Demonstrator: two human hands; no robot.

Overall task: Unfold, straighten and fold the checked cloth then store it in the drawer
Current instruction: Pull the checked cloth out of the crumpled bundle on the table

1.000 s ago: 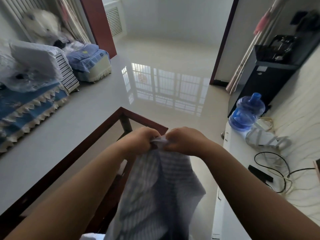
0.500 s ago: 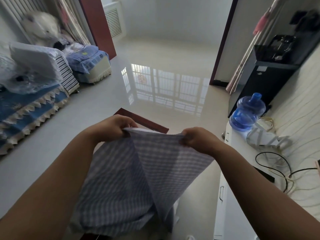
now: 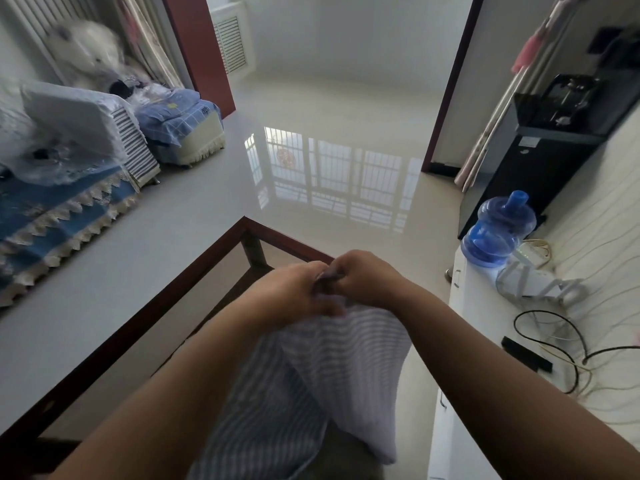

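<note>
The checked cloth (image 3: 332, 372), pale blue and white, hangs doubled below my hands in the middle of the view. My left hand (image 3: 294, 292) and my right hand (image 3: 363, 277) are pressed together, both pinching the cloth's top edge. The cloth drapes down in front of the glass table's near corner, and its lower end runs out of view. A white cabinet (image 3: 460, 327) with drawer handles on its front stands at the right; no drawer is visibly open.
A glass-topped table with a dark wooden frame (image 3: 194, 268) lies left of my hands. A blue water jug (image 3: 498, 230), a white router (image 3: 536, 282) and black cables (image 3: 554, 344) sit on the cabinet. A covered sofa (image 3: 52, 209) is at the left, shiny tiled floor ahead.
Half a second ago my hands were apart, spreading the cloth's top edge. They have come together again, folding the cloth in half so it hangs narrower.
</note>
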